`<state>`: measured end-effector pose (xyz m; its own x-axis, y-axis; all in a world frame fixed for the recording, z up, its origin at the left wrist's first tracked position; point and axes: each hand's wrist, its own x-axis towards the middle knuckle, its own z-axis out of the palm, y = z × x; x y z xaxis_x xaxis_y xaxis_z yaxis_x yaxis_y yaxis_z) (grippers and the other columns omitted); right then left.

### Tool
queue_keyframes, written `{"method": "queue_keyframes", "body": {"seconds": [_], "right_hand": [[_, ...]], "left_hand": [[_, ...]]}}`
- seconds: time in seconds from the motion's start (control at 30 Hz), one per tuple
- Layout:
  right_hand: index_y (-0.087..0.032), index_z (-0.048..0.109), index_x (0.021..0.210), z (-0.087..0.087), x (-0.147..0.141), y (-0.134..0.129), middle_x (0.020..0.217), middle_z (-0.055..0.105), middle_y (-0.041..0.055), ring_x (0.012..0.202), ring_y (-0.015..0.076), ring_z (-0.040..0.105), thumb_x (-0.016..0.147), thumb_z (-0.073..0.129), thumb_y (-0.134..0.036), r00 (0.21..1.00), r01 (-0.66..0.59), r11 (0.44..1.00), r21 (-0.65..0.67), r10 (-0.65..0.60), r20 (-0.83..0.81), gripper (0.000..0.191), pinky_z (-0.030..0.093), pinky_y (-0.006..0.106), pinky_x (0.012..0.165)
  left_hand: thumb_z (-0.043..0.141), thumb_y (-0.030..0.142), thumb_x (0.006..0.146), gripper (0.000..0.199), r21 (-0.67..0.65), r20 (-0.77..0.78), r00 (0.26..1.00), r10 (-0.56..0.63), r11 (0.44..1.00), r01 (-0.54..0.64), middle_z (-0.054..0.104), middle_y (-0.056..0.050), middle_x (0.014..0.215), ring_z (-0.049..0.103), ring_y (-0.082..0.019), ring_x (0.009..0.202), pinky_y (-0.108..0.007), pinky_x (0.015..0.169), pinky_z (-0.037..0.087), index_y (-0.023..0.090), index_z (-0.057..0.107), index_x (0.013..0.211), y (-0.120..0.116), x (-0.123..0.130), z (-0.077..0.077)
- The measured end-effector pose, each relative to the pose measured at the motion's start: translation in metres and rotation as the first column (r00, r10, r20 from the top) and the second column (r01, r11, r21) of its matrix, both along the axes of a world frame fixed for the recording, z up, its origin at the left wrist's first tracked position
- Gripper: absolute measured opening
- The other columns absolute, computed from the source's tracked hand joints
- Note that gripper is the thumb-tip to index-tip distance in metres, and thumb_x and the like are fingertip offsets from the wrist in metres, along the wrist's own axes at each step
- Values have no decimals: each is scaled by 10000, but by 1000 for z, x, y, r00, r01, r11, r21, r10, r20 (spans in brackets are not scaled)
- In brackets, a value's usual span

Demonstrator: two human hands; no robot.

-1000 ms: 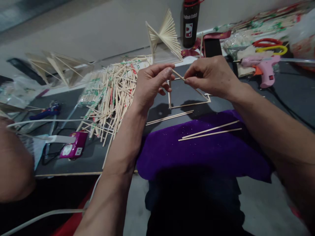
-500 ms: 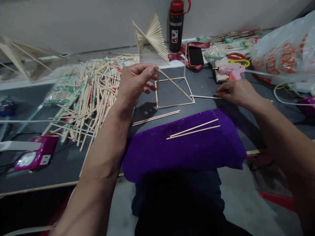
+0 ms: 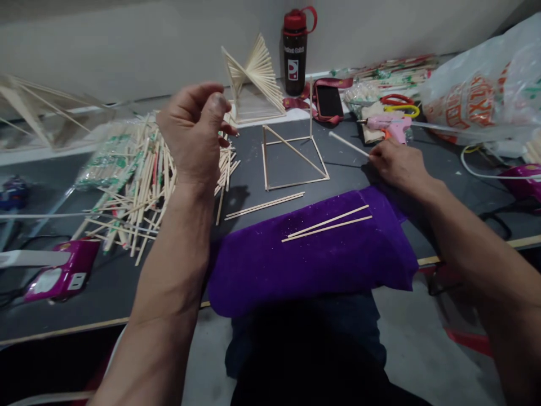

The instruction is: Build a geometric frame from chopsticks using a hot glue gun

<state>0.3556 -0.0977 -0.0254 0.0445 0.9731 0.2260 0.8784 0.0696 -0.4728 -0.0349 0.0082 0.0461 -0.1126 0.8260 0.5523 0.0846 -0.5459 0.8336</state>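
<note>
A small frame of thin wooden sticks (image 3: pixel 291 155) stands on the dark table (image 3: pixel 177 265), a square base with upright and slanted sticks. My left hand (image 3: pixel 194 127) hovers to its left, above a heap of loose sticks (image 3: pixel 139 175), fingers loosely curled and holding nothing. To the frame's right, my right hand (image 3: pixel 395 163) rests on the table and pinches one end of a single stick (image 3: pixel 349 144), which angles up off the surface. A purple cloth (image 3: pixel 313 254) lies at the near edge with two sticks (image 3: pixel 327 221) on it.
A finished fan-shaped stick model (image 3: pixel 253 79) and a dark bottle with a red cap (image 3: pixel 295 51) stand at the back. A phone (image 3: pixel 327 101), a pink glue gun (image 3: pixel 391 127), scissors (image 3: pixel 397 104) and a plastic bag (image 3: pixel 486 90) lie to the right. Magenta devices (image 3: pixel 59 276) sit left and far right.
My left hand let go of the frame's slanted stick and drew back to the left. My right hand left the frame, went right and picked up a single stick from the table.
</note>
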Motion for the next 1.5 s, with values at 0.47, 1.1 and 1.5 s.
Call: {"method": "queue_keyframes", "body": {"seconds": [0.47, 1.1, 1.5], "right_hand": [[-344, 488, 955, 72, -56, -23, 1024, 769, 94, 677, 226, 568, 943, 790, -633, 697, 328, 864, 383, 53, -715, 418, 363, 400, 580], [-217, 773, 1009, 86, -127, -14, 909, 793, 48, 626, 123, 659, 990, 887, -557, 603, -346, 920, 183, 367, -709, 359, 455, 256, 508], [-234, 822, 1016, 53, -132, -2, 743, 688, 4, 598, 125, 632, 1083, 703, -720, 747, -219, 864, 454, 448, -491, 505, 569, 295, 621]], "left_hand": [[1057, 645, 757, 465, 165, 134, 980, -149, 978, 126, 777, 109, 708, 611, -53, 488, -276, 389, 344, 277, 806, 887, -31, 17, 15], [1023, 496, 860, 388, -503, 178, 713, -678, 561, 658, 787, -14, 759, 645, -67, 510, -150, 447, 445, 152, 855, 920, -95, 37, 19], [1041, 451, 842, 386, -620, 271, 637, -722, 375, 689, 777, -18, 735, 654, -68, 507, -145, 458, 489, 132, 831, 899, -102, 61, -15]]}}
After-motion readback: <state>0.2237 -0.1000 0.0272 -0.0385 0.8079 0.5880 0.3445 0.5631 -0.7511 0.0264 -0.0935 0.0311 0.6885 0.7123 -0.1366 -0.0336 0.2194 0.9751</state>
